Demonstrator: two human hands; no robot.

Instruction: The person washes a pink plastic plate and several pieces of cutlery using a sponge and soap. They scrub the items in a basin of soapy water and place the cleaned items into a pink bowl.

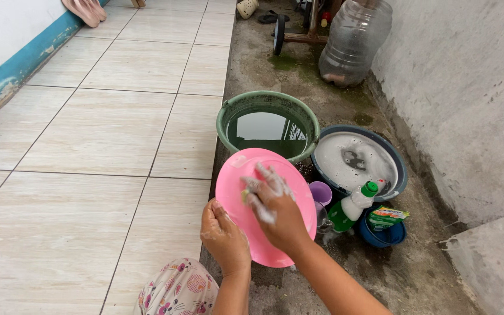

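Fig.: Head view, person crouched at edge of a tiled floor (88,134), facing a rough concrete strip along a grey wall (468,99).

Pink plate (246,204): round, plastic, held tilted on edge in front of the person, w/ soap film on its face; its far rim overlaps the near rim of the green bucket (231,114) in this view, touching or not cannot be told.

Left hand (224,236): grips plate's lower-left rim; fingers curled together around the edge, thumb on the near face, suds on the skin.

Right hand (276,210): lies flat on plate's face, approx. at centre. Fingers (269,175) extended and close together, coated in white foam, pressing down on a small yellowish scrubber (244,195), mostly hidden under the palm; only a sliver shows at the hand's left side.

Surroundings: green bucket holds dark, still water. Just right of it, a dark-blue basin (401,169) filled w/ soapy, foamy water. Near the basin's front: a small purple cup (321,192), a green dish-soap bottle (351,207) w/ green cap, leaning, and a small blue bowl (389,234) holding a green packet (387,216). Further back, a large clear water jug (354,41) stands by the wall. Pink sandals (86,10) lie at the far-left wall. A patterned pink-and-white garment (179,290) covers the person's knee at bottom edge.
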